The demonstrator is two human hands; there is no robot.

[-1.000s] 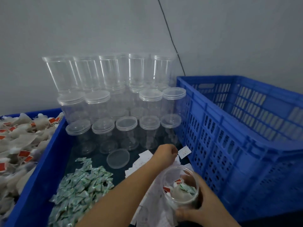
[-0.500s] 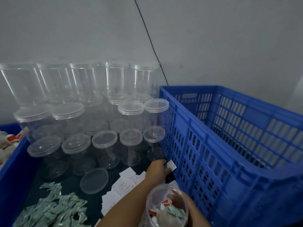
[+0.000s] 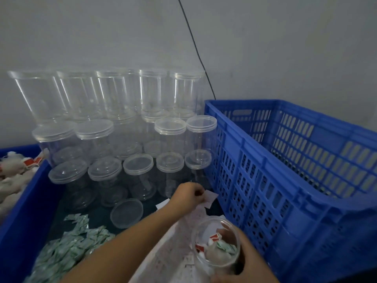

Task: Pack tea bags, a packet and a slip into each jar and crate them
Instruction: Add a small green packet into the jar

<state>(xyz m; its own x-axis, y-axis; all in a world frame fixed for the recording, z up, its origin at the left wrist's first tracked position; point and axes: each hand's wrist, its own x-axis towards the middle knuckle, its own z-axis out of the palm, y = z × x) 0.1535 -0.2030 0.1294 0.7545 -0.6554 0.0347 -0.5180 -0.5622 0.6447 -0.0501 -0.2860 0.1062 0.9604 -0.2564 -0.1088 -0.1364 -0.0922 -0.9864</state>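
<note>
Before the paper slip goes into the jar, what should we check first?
1. Left hand pinches the small white paper slip: ok.
2. Right hand grips the open clear plastic jar: ok.
3. Jar mouth uncovered: ok.
4. Tea bags and green packet inside: ok.
5. Only one slip pinched: cannot tell.
6. Loose clear round lid close by: ok.

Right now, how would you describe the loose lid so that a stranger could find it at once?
Start from the big blue crate on the right, then look left to the stacked clear jars. In front of their lowest row, one clear round lid lies alone on the dark surface. Unlike every other lid, it sits on no jar.
</note>
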